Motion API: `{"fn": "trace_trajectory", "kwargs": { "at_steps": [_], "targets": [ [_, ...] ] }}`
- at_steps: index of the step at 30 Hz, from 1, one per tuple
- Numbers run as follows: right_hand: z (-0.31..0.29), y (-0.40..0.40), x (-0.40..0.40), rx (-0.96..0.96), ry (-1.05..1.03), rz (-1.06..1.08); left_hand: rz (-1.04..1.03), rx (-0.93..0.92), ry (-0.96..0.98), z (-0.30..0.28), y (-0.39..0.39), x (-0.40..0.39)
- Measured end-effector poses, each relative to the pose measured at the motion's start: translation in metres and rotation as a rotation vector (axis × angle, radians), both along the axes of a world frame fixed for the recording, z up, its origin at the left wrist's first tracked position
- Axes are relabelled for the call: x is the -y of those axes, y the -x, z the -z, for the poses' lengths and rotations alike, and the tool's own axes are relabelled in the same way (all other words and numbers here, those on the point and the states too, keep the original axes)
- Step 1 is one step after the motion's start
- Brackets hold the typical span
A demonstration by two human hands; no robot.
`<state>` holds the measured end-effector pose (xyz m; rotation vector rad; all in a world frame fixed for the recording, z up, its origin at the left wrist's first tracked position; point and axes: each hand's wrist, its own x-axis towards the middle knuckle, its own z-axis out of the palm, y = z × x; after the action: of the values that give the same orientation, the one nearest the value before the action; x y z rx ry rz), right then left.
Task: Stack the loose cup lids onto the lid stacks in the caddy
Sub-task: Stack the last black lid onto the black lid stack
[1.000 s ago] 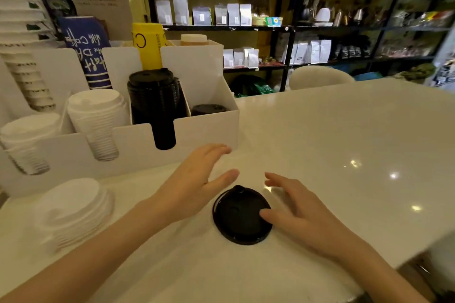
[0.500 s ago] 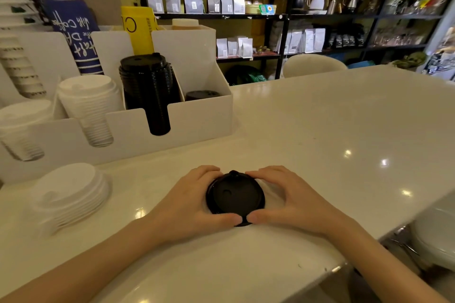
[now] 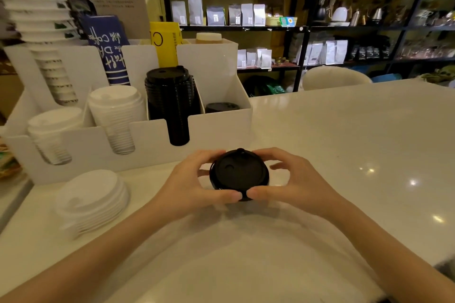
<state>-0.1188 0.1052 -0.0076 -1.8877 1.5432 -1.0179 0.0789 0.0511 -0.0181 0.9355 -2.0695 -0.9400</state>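
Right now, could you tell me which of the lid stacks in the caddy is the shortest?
The black stack in the rightmost compartment: it barely clears the caddy front wall, unlike the tall black stack beside it.

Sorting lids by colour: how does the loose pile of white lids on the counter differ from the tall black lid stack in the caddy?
The white lid pile is low, loose and slumped on the counter; the black lid stack is tall, upright and slotted in the caddy. Both are nested sipper lids.
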Motion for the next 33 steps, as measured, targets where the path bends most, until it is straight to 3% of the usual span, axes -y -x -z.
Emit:
{"fn": "trace_trajectory", "kwargs": {
  "at_steps": [12, 22, 27, 33],
  "targets": [
    [-0.079, -0.032, 0.072, 0.126, 0.253, -0.042, -0.257, -0.31, 0.112, -0.083, -0.014, 0.046],
    [-0.104, -0.06, 0.128, 0.392, 0.35, -0.086, -0.413, -0.659, 0.237, -0.113, -0.025, 0.079],
    [-0.096, -0.068, 0.142, 0.359, 0.326, -0.168, -0.586, -0.422, 0.442, -0.108, -0.041, 0.1],
    [-0.086, -0.073, 0.153, 0.293, 0.236, -0.215, -0.601, -0.122, 0.409, -0.105, -0.049, 0.111]
  ]
}}
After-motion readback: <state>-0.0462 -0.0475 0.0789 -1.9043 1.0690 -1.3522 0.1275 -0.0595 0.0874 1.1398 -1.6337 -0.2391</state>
